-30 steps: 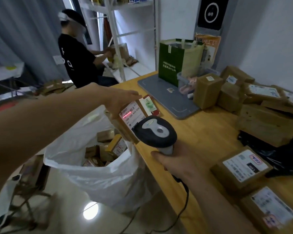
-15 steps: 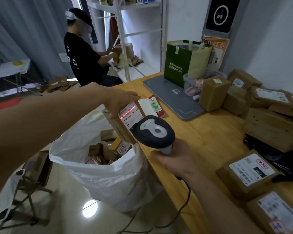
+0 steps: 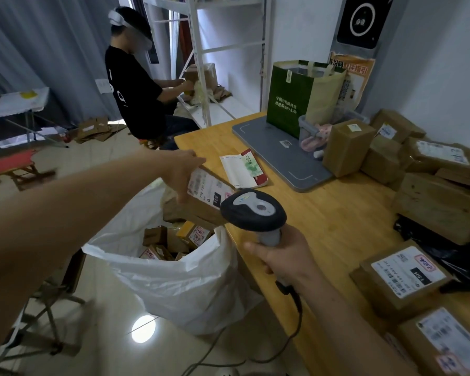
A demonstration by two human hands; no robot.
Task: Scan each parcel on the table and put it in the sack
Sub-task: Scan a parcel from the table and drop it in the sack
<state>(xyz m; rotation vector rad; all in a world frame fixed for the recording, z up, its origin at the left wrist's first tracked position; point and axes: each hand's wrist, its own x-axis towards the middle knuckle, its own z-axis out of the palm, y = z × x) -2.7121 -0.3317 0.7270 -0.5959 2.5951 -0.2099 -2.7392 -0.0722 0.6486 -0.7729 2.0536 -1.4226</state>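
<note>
My left hand [image 3: 183, 169] grips a brown parcel [image 3: 206, 202] with a white label, holding it tilted over the open mouth of the white sack [image 3: 174, 278]. My right hand [image 3: 281, 256] grips the handle of a black and grey barcode scanner [image 3: 253, 210], whose head sits just right of the parcel. Several small parcels lie inside the sack. More labelled parcels [image 3: 403, 275] lie on the wooden table [image 3: 323, 213] at the right.
A grey mat [image 3: 277, 150], a green bag [image 3: 291, 96], an upright box [image 3: 346, 146] and a booklet [image 3: 243, 168] lie on the table. Stacked parcels [image 3: 440, 202] fill the right side. A person in black [image 3: 136, 90] sits by white shelves. A red stool [image 3: 17, 166] stands at left.
The red scan line on the label is gone. My left hand has tipped the parcel flatter and lowered it toward the sack's mouth. The scanner stays in my right hand.
</note>
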